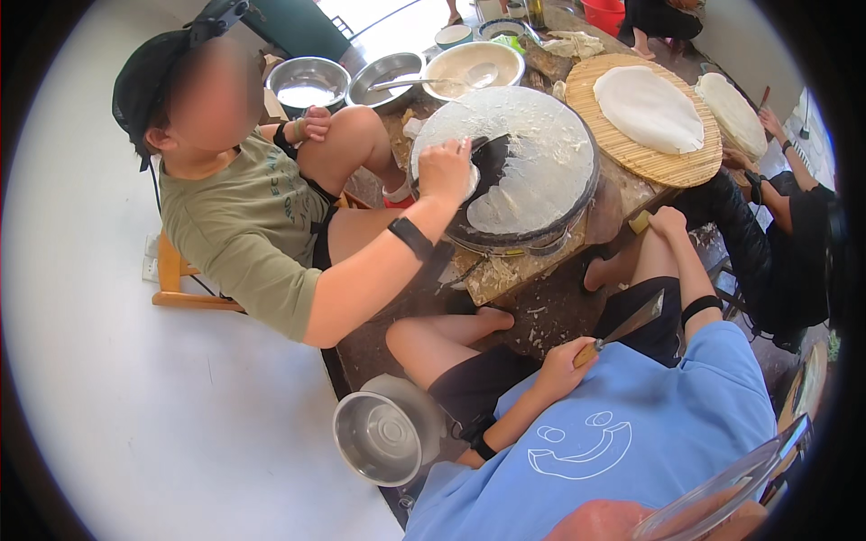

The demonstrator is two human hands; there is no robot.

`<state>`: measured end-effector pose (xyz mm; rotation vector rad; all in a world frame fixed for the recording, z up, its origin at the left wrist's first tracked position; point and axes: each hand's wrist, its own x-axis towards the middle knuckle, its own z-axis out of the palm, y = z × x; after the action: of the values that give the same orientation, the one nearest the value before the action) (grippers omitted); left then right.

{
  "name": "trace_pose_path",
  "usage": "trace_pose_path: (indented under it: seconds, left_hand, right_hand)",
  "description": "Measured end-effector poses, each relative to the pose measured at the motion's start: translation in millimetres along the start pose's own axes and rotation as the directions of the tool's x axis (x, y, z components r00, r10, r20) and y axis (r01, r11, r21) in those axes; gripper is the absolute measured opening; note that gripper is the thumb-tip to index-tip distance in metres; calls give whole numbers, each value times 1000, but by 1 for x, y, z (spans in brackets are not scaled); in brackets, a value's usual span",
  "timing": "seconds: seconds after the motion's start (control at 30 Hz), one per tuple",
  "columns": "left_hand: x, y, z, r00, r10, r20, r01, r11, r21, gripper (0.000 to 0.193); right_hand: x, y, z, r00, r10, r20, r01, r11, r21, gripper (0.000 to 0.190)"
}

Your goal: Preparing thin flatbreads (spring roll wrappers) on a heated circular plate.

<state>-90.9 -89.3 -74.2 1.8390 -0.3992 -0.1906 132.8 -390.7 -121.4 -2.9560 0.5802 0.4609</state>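
Observation:
My left hand [563, 370] rests near my lap. It grips the wooden handle of a broad metal-bladed knife or scraper [632, 321], whose blade points towards my right knee. Over that knee, my right hand [666, 222] holds a small yellowish block [639, 222], perhaps a sponge. Before me stands a round griddle [587, 196], coated with a thin pale batter sheet [534, 189]. A dark bare patch [492, 161] shows on its left part. There a co-worker's hand [443, 169] presses a whitish lump, partly hidden, on the surface.
The griddle sits on a batter-flecked wooden table [497, 277]. Behind it are a batter basin [443, 67] with a ladle [480, 76] and metal bowls [308, 81]. A round slatted mat [649, 169] bears a pale sheet [646, 108]. A metal basin [379, 439] stands at lower left. Co-workers sit left and right.

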Motion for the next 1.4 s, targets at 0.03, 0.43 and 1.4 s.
trace_pose_path:
  seconds: [0.03, 0.43, 1.4]
  left_hand:
    - [0, -2, 1, 1000, -9, -4, 9, 1000, 2, 27]
    - [-2, -5, 2, 999, -46, -4, 46, 999, 10, 29]
    - [-5, -9, 3, 999, -40, -13, 40, 999, 37, 28]
  right_hand:
    - [0, -1, 0, 1000, -3, 4, 3, 1000, 2, 43]
    - [9, 4, 12, 995, -26, -99, 30, 999, 36, 43]
    - [-7, -10, -5, 1000, -15, -5, 15, 1000, -8, 41]
